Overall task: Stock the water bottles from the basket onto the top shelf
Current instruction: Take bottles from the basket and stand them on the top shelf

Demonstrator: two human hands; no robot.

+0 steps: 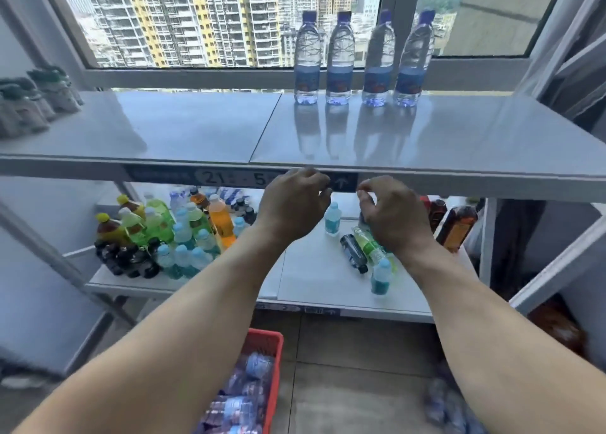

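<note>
A wide window (229,20) shows daylit tower blocks (yellow-striped) above the brown tiled floor (354,368).

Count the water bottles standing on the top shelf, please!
4, upright in a row at the back right of the top shelf: bottles. None look hidden there.

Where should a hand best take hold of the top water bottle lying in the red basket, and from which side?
Probably round the middle of its body, coming from above. The top water bottle lies on its side over other bottles in the red basket, so its flank faces up, while the basket wall blocks a sideways approach. Both the left hand and right hand hold nothing.
</note>
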